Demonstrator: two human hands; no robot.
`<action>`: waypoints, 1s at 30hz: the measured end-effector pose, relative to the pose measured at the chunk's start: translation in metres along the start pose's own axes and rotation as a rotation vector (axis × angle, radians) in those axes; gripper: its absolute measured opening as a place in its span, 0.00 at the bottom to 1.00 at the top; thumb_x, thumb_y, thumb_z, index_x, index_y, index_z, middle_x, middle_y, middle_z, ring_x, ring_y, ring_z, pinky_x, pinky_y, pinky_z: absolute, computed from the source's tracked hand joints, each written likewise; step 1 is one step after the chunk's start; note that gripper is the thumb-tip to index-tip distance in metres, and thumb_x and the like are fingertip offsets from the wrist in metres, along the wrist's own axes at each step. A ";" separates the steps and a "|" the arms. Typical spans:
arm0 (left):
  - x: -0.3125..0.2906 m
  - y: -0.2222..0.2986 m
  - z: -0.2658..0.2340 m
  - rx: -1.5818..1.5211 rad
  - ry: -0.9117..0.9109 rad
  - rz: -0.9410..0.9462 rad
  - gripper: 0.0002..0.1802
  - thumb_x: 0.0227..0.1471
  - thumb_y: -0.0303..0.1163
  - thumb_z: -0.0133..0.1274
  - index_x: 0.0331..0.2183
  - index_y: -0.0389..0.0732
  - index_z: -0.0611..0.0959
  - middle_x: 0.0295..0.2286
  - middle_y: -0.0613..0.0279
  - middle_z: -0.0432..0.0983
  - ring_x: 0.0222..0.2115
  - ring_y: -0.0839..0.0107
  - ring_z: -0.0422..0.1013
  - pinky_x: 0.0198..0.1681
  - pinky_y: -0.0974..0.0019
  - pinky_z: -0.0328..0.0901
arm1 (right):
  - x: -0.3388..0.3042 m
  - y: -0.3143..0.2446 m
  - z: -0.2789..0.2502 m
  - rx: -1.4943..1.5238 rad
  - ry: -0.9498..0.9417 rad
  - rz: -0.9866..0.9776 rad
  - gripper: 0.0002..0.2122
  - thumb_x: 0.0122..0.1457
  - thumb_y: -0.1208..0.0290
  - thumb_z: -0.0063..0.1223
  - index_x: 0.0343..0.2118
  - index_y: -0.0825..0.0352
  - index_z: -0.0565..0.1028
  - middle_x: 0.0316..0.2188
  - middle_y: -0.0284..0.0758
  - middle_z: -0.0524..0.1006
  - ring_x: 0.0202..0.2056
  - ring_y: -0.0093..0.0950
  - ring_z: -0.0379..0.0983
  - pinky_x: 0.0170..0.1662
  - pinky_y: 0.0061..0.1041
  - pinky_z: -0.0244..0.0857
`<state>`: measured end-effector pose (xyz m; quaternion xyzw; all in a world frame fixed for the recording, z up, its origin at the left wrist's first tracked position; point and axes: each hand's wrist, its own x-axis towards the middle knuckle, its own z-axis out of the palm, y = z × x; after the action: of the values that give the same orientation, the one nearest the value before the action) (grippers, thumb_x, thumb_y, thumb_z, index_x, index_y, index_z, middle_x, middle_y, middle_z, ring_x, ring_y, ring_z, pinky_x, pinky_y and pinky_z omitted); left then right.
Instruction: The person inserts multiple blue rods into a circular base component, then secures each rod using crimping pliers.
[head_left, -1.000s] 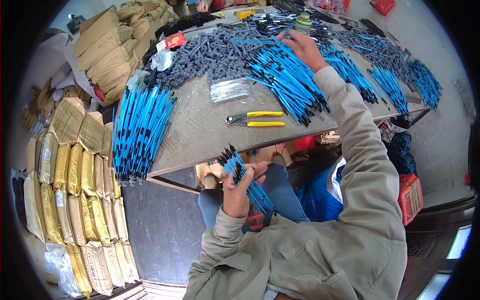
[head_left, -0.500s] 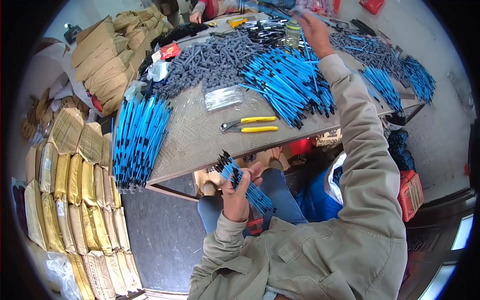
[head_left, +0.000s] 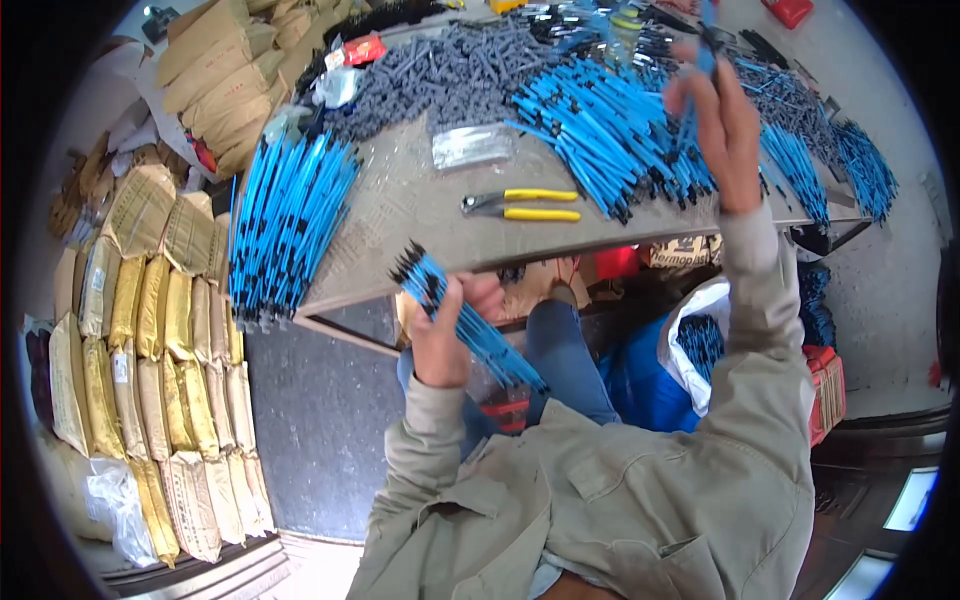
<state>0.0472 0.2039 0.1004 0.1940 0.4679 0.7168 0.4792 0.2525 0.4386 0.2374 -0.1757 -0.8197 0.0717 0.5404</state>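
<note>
Head view: ahead of the left hand (head_left: pixel 440 332) is the table (head_left: pixel 385 225). A pile of sticks (head_left: pixel 600 125) lies left of the right hand (head_left: pixel 728 140). The left hand is gripping a bundle of blue sticks (head_left: pixel 487 342). Pliers (head_left: pixel 535 195) lie between the two hands. The right hand pinches a blurred blue stick (head_left: pixel 707 58).

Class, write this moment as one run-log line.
left hand: holds blue rod bundle | right hand: holds blurred blue piece | pliers: on table
</note>
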 end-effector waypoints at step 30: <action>-0.028 0.050 -0.001 -0.176 0.005 0.216 0.09 0.54 0.34 0.47 0.35 0.39 0.71 0.27 0.52 0.76 0.22 0.71 0.70 0.24 0.69 0.65 | -0.059 0.096 0.119 -0.409 -0.196 0.176 0.08 0.51 0.66 0.48 0.23 0.66 0.74 0.26 0.41 0.75 0.28 0.37 0.74 0.29 0.36 0.66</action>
<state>0.0338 0.1738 0.1477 0.1988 0.3809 0.8029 0.4133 0.1852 0.5151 0.1087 -0.3444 -0.8473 -0.0323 0.4031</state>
